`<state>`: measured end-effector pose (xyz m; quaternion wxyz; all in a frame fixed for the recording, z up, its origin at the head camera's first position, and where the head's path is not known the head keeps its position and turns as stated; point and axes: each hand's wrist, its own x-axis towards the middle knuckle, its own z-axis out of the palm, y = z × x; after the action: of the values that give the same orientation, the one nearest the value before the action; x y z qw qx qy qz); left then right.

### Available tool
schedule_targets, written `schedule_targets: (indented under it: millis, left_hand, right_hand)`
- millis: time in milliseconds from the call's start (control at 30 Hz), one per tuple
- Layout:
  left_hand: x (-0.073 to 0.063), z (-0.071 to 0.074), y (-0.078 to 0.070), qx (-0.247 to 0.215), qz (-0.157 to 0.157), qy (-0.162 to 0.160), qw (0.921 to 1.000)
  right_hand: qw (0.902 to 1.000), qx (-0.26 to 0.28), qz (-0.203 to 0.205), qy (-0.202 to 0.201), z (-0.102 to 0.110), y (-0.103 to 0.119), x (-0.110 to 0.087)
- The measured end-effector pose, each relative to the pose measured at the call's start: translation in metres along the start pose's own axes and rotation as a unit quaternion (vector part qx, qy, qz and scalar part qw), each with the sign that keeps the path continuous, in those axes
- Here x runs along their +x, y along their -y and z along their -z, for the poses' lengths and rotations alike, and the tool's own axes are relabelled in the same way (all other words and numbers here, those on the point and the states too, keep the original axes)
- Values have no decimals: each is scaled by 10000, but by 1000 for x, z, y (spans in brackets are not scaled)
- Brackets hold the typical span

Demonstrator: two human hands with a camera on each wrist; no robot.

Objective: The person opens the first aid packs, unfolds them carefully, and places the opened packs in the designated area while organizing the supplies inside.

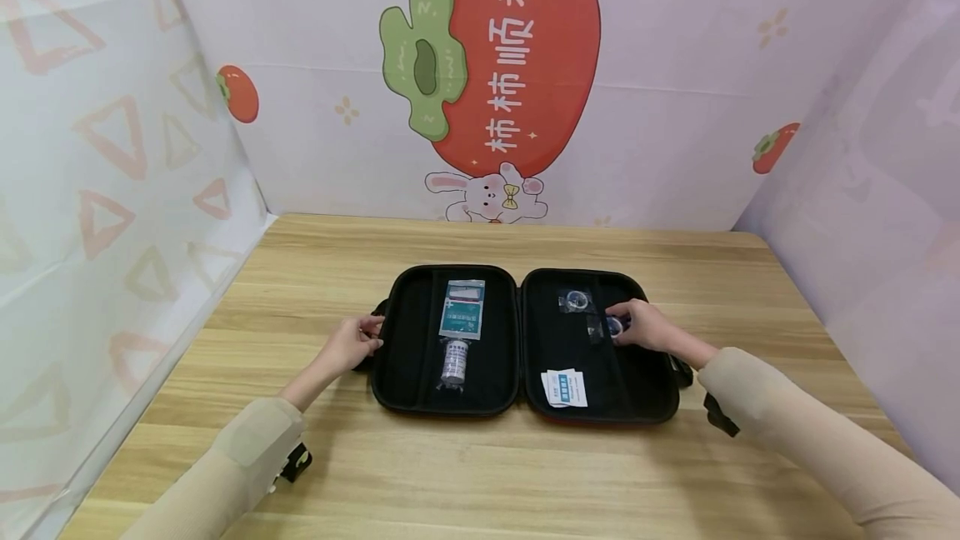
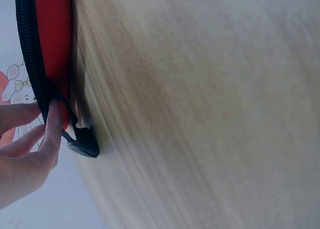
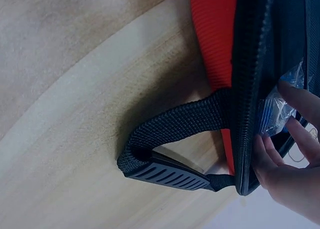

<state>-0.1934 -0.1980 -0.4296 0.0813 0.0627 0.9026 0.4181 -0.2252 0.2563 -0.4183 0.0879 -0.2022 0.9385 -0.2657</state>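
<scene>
Before you, in the head view, an open black-lined case [image 1: 491,365] lies flat on a wooden table [image 1: 480,473], its two halves side by side. Your left hand [image 1: 352,344] is at the outer edge of the left half, its fingers drawn close together. Your right hand [image 1: 647,325] reaches over the right half, thumb and fingers pinching a clear packet [image 3: 277,111] that lies inside.

The head view alone gives the other contents. In the left half, a teal-and-white flat packet [image 1: 462,308] lies above a white cylinder [image 1: 454,361] in clear wrapping. In the right half, a second clear packet [image 1: 576,300] with a ring-shaped item sits near your right hand, and overlapping white-and-blue sachets [image 1: 565,387] lie near the front edge.

Your left wrist view adds the case's red outer side [image 2: 54,44] and its zipped edge, held between your fingertips, with a black strap [image 2: 85,144] just beside them. Your right wrist view shows the crinkled plastic between your fingers and a looped black handle [image 3: 170,173] with a ribbed grip, which the head view leaves mostly hidden behind your arm. Behind the table hangs a white backdrop [image 1: 315,140] with a large red fruit and a rabbit.
</scene>
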Motion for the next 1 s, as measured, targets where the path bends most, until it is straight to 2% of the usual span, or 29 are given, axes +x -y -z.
schedule_targets:
  millis: [167,367,667,867,933,1000]
  left_hand:
    - [-1,0,1,11,-46,-25,10000]
    - [-1,0,-1,3,-39,-38,10000]
    - [-1,0,-1,-8,-58,-55,10000]
    - [-1,0,-1,7,-66,-75,10000]
    - [-1,0,-2,-3,-53,-56,10000]
    - [-1,0,-2,-19,-44,-61,10000]
  right_hand:
    - [9997,216,87,-11,-1,1,1]
    - [9998,73,104,-156,-4,5,4]
    - [9989,110,-129,-428,-9,5,9]
    - [9986,194,-172,-470,-8,11,7]
    - [9982,320,-68,-493,-9,7,8]
    - [9974,475,60,-533,-14,-9,14]
